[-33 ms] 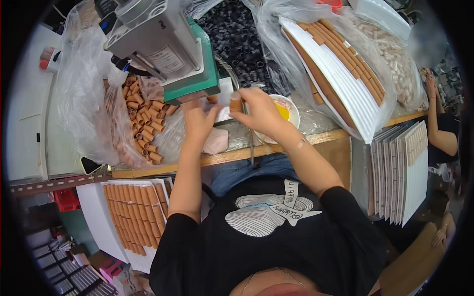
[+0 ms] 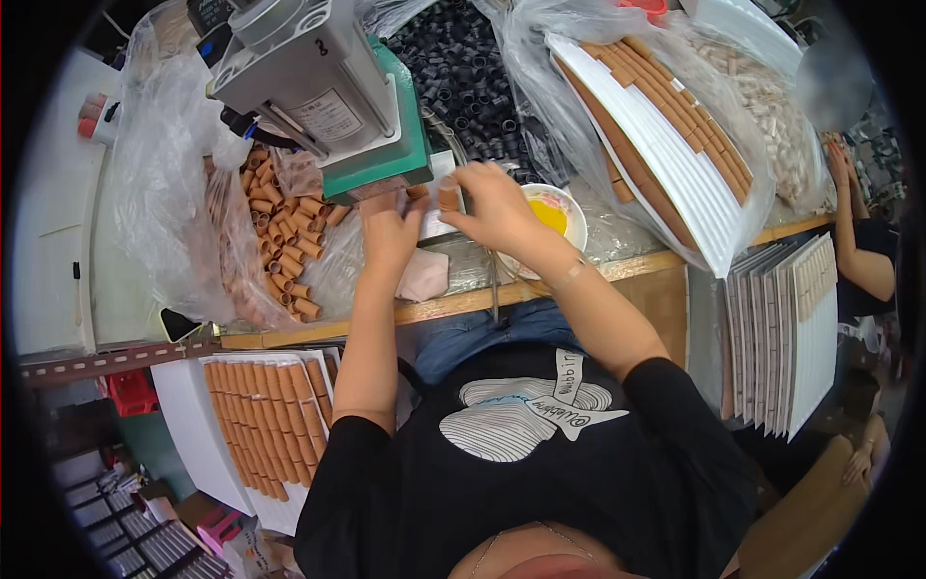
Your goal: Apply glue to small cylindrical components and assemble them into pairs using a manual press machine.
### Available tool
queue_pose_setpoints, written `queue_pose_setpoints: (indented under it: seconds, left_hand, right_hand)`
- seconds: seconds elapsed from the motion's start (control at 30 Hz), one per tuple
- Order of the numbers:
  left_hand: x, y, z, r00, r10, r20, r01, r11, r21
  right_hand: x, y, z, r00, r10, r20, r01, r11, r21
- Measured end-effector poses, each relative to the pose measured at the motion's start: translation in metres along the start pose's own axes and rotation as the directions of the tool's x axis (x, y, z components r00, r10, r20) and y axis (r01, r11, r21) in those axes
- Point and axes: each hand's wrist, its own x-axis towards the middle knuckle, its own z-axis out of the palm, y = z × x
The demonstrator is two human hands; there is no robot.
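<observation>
Between the thumb and fingers of my right hand (image 2: 492,207) is a short tan tube (image 2: 449,196), held upright just right of the press. My left hand (image 2: 386,232) reaches in under the green-framed press (image 2: 381,174); its fingertips are hidden beneath the press head, and its thumb points up toward a second tan tube (image 2: 417,193), partly covered at the press's edge. I cannot tell if the thumb touches that one. A white dish (image 2: 577,227) with yellow stuff in it stands close by my right wrist. Below my hands, a pale pink cloth (image 2: 422,275) lies on the bench.
Loose tan tubes (image 2: 285,232) are heaped in clear plastic at left. Black tubular pieces (image 2: 463,77) fill the back. White ridged trays (image 2: 666,145) with rows of tan tubes lean at right; more stacked trays (image 2: 781,333) hang below the wooden bench edge (image 2: 434,311). Another person's hands (image 2: 839,164) show far right.
My right hand has shifted slightly left with the tan tube, closer to the press and my left hand. The left hand stays nearly in place.
</observation>
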Motion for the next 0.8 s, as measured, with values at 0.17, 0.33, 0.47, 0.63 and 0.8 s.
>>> queue_pose_setpoints:
  seconds: [0.17, 0.33, 0.47, 0.63, 0.8]
  left_hand:
    - [-0.024, -0.019, -0.013, 0.955, -0.295, -0.028, 0.264, 0.891, -0.369]
    - [-0.055, 0.012, -0.055, 0.953, -0.211, 0.216, 0.301, 0.694, -0.654]
    - [-0.074, 0.033, -0.071, 0.845, 0.042, 0.533, 0.482, 0.37, -0.794]
    - [-0.076, 0.062, -0.045, 0.654, 0.163, 0.739, 0.714, 0.189, -0.674]
    - [-0.074, 0.077, -0.021, 0.791, -0.012, 0.612, 0.593, 0.261, -0.761]
  right_hand:
    - [0.03, 0.002, 0.044, 0.998, 0.038, -0.041, -0.042, 0.993, -0.108]
    - [0.014, -0.004, 0.036, 0.991, 0.115, -0.067, -0.123, 0.983, -0.14]
    - [-0.029, -0.015, -0.009, 0.999, 0.045, 0.028, -0.045, 0.999, 0.003]
    - [-0.07, -0.043, -0.062, 0.914, -0.07, 0.399, -0.205, 0.769, 0.605]
    - [-0.08, -0.026, -0.047, 0.966, 0.04, 0.255, -0.183, 0.803, 0.567]
